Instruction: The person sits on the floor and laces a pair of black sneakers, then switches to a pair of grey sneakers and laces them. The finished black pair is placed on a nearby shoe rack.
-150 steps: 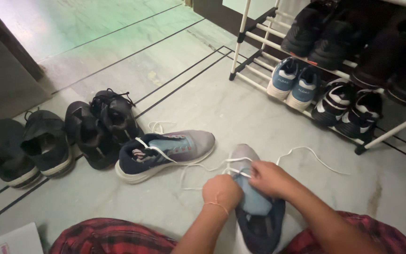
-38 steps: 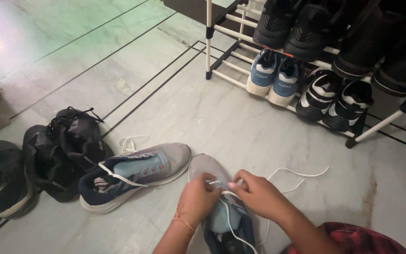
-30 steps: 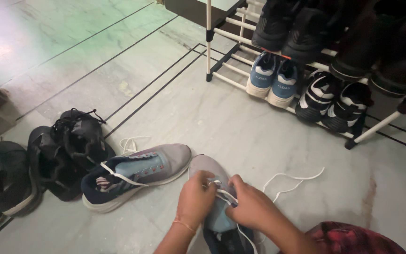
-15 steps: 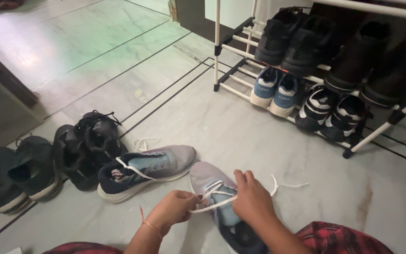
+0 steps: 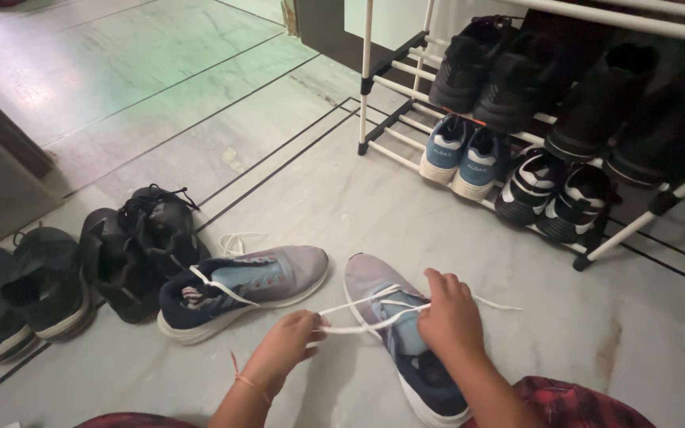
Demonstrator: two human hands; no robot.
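On marble floor (image 5: 406, 214), lower centre: pulled white lace (image 5: 358, 317) taut over grey sneaker (image 5: 394, 333), left hand (image 5: 291, 349) pinching, right hand (image 5: 449, 321) gripping.

Head view, steeply down, near floor (image 5: 406, 214)

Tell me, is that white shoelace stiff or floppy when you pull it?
Probably floppy: the white shoelace runs straight only where the left hand pulls it from the grey shoe. Its loose end curls on the floor. It looks light, too.
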